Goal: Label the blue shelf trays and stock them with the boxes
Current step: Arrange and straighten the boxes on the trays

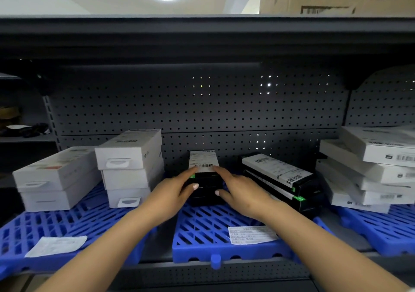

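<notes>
a grey pegboard-backed shelf [224, 273] carries three blue slatted trays [202, 228] side by side.

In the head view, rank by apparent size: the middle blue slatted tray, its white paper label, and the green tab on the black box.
1. Middle blue slatted tray
2. White paper label
3. Green tab
</notes>
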Action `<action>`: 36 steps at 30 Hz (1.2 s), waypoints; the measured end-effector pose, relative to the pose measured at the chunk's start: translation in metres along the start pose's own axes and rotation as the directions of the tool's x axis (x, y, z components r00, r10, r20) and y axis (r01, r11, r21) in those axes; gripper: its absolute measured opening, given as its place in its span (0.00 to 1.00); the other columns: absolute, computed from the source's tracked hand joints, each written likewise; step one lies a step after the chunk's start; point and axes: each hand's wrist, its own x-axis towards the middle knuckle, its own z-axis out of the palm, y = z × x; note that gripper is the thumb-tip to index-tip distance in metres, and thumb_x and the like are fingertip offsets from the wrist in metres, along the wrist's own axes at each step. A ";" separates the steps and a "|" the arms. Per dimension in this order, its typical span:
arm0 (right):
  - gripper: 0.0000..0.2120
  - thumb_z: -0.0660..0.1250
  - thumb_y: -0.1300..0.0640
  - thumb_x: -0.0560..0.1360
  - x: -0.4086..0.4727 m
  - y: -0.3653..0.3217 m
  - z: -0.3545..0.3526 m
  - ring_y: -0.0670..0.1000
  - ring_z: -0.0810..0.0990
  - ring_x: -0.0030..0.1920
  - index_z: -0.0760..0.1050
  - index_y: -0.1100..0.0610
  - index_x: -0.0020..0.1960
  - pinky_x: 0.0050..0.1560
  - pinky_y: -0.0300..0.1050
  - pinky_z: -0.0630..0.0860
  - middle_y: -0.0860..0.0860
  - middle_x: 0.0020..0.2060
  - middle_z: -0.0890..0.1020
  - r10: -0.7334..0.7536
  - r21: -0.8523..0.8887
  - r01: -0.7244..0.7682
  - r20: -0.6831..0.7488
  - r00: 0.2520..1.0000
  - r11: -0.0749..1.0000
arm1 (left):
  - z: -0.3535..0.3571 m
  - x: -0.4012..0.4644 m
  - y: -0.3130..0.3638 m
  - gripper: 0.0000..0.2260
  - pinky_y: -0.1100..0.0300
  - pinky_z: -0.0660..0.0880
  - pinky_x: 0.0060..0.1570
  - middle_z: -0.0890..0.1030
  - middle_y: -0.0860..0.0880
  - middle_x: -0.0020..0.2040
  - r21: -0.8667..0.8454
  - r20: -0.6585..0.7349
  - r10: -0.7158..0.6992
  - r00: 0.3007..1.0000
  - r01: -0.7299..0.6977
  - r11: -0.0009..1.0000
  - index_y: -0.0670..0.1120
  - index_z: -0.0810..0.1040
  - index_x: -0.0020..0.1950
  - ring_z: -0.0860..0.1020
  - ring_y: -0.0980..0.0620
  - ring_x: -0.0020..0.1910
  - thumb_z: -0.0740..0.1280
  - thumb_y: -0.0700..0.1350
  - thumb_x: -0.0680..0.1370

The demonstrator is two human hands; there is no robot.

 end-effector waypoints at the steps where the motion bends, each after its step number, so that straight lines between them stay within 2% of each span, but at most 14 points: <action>1: 0.30 0.60 0.52 0.80 0.001 0.000 0.000 0.57 0.77 0.54 0.49 0.49 0.76 0.51 0.47 0.75 0.57 0.59 0.77 0.006 0.020 -0.006 0.011 1.000 1.000 | 0.001 0.000 0.000 0.26 0.63 0.72 0.55 0.76 0.51 0.64 -0.003 0.003 -0.006 1.000 0.006 1.000 0.57 0.56 0.76 0.76 0.53 0.58 0.61 0.52 0.80; 4: 0.29 0.59 0.53 0.80 0.003 0.001 -0.001 0.55 0.78 0.51 0.48 0.49 0.76 0.49 0.46 0.75 0.57 0.56 0.79 0.025 0.086 -0.029 0.050 0.998 0.996 | 0.004 -0.002 0.002 0.30 0.62 0.72 0.55 0.76 0.51 0.64 -0.003 0.019 -0.026 0.999 0.026 1.000 0.57 0.52 0.77 0.76 0.51 0.59 0.64 0.50 0.79; 7: 0.31 0.59 0.52 0.80 0.002 0.000 -0.002 0.51 0.77 0.46 0.46 0.48 0.76 0.36 0.37 0.69 0.56 0.53 0.79 0.037 0.103 -0.045 0.076 0.996 0.994 | 0.004 -0.003 0.002 0.31 0.60 0.73 0.55 0.77 0.50 0.63 0.005 0.008 -0.027 1.000 0.027 1.000 0.58 0.53 0.76 0.76 0.51 0.58 0.65 0.50 0.78; 8: 0.32 0.61 0.52 0.79 0.001 0.001 -0.001 0.51 0.77 0.46 0.45 0.47 0.76 0.36 0.36 0.68 0.56 0.54 0.79 0.045 0.109 -0.054 0.082 0.996 0.993 | 0.003 -0.004 0.001 0.31 0.63 0.72 0.54 0.77 0.52 0.64 0.003 0.001 -0.023 1.000 0.023 1.000 0.59 0.53 0.76 0.76 0.52 0.58 0.66 0.51 0.78; 10: 0.35 0.62 0.50 0.78 0.001 0.001 0.000 0.52 0.77 0.50 0.44 0.45 0.76 0.41 0.38 0.68 0.55 0.56 0.78 0.059 0.118 -0.069 0.083 0.995 0.991 | 0.001 -0.004 0.002 0.33 0.68 0.69 0.50 0.77 0.53 0.63 0.005 -0.002 -0.018 1.000 0.018 1.000 0.61 0.54 0.76 0.75 0.53 0.59 0.68 0.52 0.76; 13: 0.35 0.64 0.50 0.77 0.003 0.000 0.004 0.53 0.77 0.52 0.46 0.45 0.75 0.43 0.39 0.69 0.55 0.56 0.79 0.057 0.100 -0.062 0.054 0.997 0.993 | -0.003 -0.004 0.003 0.34 0.68 0.65 0.43 0.79 0.50 0.58 0.056 0.016 -0.010 1.000 0.009 0.998 0.61 0.53 0.76 0.76 0.53 0.53 0.68 0.51 0.76; 17: 0.35 0.66 0.50 0.76 0.005 -0.004 0.008 0.52 0.77 0.53 0.49 0.46 0.75 0.49 0.41 0.74 0.54 0.56 0.79 0.068 0.134 -0.068 0.011 0.998 0.989 | -0.010 0.001 0.005 0.34 0.69 0.64 0.42 0.78 0.49 0.58 0.149 0.050 0.034 0.998 -0.042 0.988 0.57 0.53 0.77 0.75 0.52 0.54 0.69 0.50 0.76; 21: 0.35 0.69 0.54 0.74 0.007 -0.005 0.010 0.49 0.77 0.54 0.54 0.44 0.74 0.52 0.39 0.74 0.51 0.58 0.78 0.106 0.247 -0.098 -0.022 0.994 0.964 | -0.013 0.004 0.006 0.35 0.67 0.64 0.43 0.78 0.49 0.58 0.211 0.076 0.037 0.996 -0.052 0.976 0.55 0.52 0.77 0.75 0.52 0.54 0.69 0.50 0.75; 24: 0.35 0.69 0.55 0.74 0.007 -0.003 0.010 0.45 0.76 0.53 0.55 0.44 0.74 0.49 0.34 0.71 0.49 0.59 0.77 0.111 0.287 -0.100 -0.021 0.994 0.953 | -0.012 0.003 0.007 0.36 0.67 0.65 0.44 0.77 0.49 0.57 0.219 0.081 0.039 0.996 -0.056 0.974 0.55 0.51 0.77 0.75 0.52 0.53 0.69 0.50 0.75; 27: 0.36 0.68 0.55 0.75 0.008 -0.002 0.009 0.48 0.76 0.54 0.53 0.45 0.75 0.48 0.35 0.71 0.50 0.59 0.78 0.093 0.237 -0.090 -0.002 0.996 0.967 | -0.012 0.001 0.007 0.36 0.67 0.66 0.45 0.76 0.48 0.59 0.223 0.089 0.052 0.995 -0.071 0.972 0.54 0.48 0.78 0.74 0.52 0.54 0.67 0.50 0.76; 32: 0.36 0.66 0.52 0.76 0.009 -0.001 0.006 0.51 0.76 0.55 0.49 0.46 0.76 0.47 0.38 0.70 0.54 0.59 0.78 0.066 0.120 -0.070 0.043 0.997 0.990 | -0.010 0.000 0.008 0.35 0.61 0.68 0.58 0.70 0.46 0.68 0.264 0.125 0.060 0.990 -0.092 0.960 0.51 0.45 0.78 0.72 0.49 0.62 0.65 0.50 0.78; 36: 0.36 0.67 0.51 0.75 0.009 -0.001 0.003 0.52 0.76 0.55 0.49 0.47 0.76 0.53 0.42 0.73 0.55 0.59 0.77 0.052 0.085 -0.057 0.056 0.997 0.995 | -0.009 0.000 0.009 0.35 0.60 0.68 0.58 0.70 0.45 0.69 0.309 0.124 0.059 0.991 -0.095 0.946 0.49 0.46 0.78 0.71 0.48 0.63 0.64 0.49 0.78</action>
